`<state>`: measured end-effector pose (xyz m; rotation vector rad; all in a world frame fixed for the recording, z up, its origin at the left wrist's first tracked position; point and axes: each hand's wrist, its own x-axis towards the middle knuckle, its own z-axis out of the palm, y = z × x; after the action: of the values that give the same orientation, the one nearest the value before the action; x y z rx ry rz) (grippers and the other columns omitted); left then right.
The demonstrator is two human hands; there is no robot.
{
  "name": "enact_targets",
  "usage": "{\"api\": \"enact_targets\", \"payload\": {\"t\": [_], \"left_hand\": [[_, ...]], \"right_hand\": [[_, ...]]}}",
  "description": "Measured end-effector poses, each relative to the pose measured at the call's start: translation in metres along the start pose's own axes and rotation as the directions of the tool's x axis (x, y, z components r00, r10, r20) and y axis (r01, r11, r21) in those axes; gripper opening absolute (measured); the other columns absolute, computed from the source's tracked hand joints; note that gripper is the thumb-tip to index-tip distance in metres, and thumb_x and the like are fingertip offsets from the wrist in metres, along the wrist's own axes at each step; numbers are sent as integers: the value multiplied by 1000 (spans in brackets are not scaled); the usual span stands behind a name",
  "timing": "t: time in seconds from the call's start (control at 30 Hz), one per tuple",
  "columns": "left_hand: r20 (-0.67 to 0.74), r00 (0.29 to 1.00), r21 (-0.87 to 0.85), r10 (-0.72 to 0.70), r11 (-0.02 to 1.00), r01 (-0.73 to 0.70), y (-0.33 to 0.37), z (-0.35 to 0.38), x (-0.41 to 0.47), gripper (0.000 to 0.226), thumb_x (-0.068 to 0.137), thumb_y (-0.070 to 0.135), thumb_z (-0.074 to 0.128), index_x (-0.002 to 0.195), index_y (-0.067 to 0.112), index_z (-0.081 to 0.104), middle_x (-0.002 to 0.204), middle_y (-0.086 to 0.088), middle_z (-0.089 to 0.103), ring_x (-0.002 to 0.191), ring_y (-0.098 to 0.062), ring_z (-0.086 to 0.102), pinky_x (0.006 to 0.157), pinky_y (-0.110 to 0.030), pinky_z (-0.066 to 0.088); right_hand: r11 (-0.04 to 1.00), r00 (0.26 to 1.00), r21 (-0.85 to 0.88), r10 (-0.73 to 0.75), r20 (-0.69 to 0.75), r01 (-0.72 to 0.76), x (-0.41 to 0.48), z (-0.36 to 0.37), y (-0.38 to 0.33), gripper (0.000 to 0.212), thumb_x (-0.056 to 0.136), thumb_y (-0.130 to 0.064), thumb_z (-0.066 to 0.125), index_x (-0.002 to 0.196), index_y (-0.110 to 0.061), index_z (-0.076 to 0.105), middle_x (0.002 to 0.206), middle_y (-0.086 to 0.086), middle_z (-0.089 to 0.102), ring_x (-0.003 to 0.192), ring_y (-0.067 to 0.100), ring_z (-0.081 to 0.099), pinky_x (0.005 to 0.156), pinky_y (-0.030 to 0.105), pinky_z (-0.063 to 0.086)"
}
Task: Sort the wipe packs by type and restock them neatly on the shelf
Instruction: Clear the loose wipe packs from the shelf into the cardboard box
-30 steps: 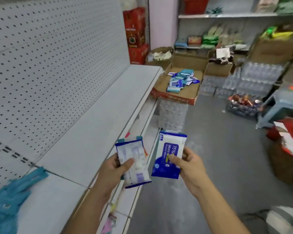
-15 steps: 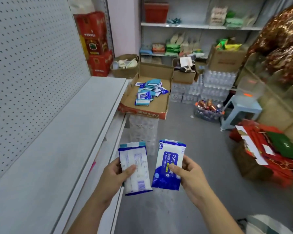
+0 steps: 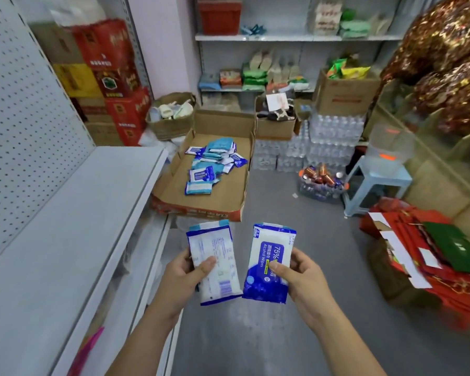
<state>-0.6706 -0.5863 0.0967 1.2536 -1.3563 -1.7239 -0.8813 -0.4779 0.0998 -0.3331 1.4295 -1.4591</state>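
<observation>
- The white shelf runs along the left with a pegboard back panel; no wipe pack lies on the part of its top board that shows.
- A flat cardboard tray sits past the shelf's far end, above the grey floor.
- A loose heap of wipe packs lies in the tray, blue and white ones mixed together (too jumbled to count).
- The left hand holds 1 pack over the aisle, just beside the shelf's front edge. Its thumb presses across the face, and its fingers are curled behind, mostly hidden.
- The right hand holds another pack. Its thumb pinches the front against fingers curled round the right edge.
- The left pack shows its white back with small print and a barcode.
- The right pack shows its blue front reading "75% Alcohol Wipes". The 2 packs stand upright, side by side, nearly touching at the bottom.
</observation>
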Motion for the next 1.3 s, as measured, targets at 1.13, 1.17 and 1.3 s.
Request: {"api": "enact_targets", "payload": {"t": [1.13,1.17,1.3], "left_hand": [[-358,919,-263,-167,962,72,100,99,538,27,86,17,76,110,23,68,103,4,77,97,-19,74,87,-44,59],[-380,909,-268,-169,961,67,102,102,551,26,86,16,76,110,23,68,102,4,77,97,-18,74,84,-41,59],[-487,857,-260,-168,965,42,113,118,594,22,88,14,74,108,21,69,100,6,78,94,-14,74,72,-26,58]], "right_hand": [[965,958,-213,196,208,-152,592,28,-215,50,77,-10,80,122,-9,60,109,13,74,98,32,72,88,53,57],[963,951,-226,203,233,-150,611,30,-219,51,76,-11,81,122,-9,60,109,12,74,99,32,72,90,54,56],[952,922,-270,229,311,-145,683,43,-244,45,77,-8,80,119,-9,62,107,12,75,96,32,73,90,54,56]]}}
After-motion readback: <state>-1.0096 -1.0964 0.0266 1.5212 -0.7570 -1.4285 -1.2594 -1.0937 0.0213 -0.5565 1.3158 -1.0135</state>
